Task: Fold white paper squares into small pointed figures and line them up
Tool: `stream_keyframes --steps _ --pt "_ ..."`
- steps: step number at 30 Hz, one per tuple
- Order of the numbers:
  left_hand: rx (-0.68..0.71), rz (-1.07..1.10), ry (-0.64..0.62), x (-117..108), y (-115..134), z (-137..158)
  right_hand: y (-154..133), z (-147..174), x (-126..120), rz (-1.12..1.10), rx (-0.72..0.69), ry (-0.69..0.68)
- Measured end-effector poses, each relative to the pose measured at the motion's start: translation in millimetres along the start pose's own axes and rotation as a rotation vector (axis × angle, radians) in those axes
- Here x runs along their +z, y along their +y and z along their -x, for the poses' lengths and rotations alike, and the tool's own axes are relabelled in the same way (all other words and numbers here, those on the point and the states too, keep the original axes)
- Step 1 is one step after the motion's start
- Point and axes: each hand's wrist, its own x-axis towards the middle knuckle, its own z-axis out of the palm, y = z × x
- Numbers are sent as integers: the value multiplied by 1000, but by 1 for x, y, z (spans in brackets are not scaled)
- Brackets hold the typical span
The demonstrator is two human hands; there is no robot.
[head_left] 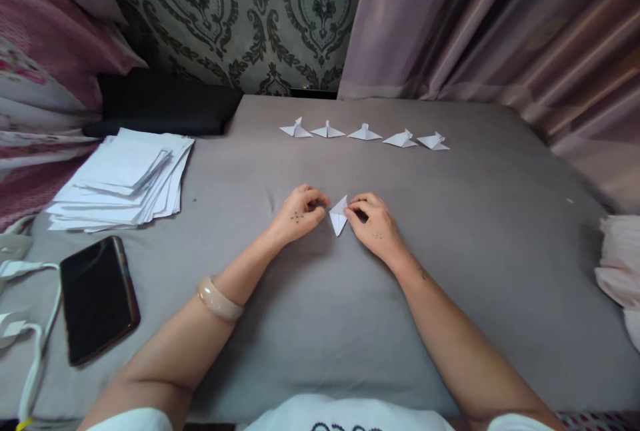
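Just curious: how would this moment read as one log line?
left hand: pinching folded paper | right hand: pinching it too | five folded pieces: rowed behind | paper stack: left

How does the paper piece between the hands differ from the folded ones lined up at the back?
The paper piece lies flat as a pointed kite shape, touched by both the left hand and right hand; the five folded figures have raised tips and lie untouched. All are white paper.
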Motion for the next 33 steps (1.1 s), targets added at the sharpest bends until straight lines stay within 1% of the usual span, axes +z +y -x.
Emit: stream_keyframes --steps 4,7,11,13,15,19,24,29,33 --pt "78 -72 -15 4 3 3 -1 1 -2 3 -15 -4" --pt "98 -143 -6 7 2 4 0 -1 -6 -38 -22 -52" --pt "111 -177 12 10 -1 4 4 -4 -14 -189 43 -126" --pt "115 -176 10 10 -2 4 5 -5 -17 -252 86 -111" --pt "126 -174 7 10 -2 4 3 -5 -17 -275 95 -95" --pt "144 -172 19 9 0 5 -1 -4 -14 -200 51 -104" --pt "121 -154 17 8 3 6 -1 -4 -9 -102 53 -92" --pt "73 -137 46 10 5 5 0 -4 -6 -65 50 -75" --pt "73 -162 53 12 5 4 -2 -3 -4 -54 58 -59"
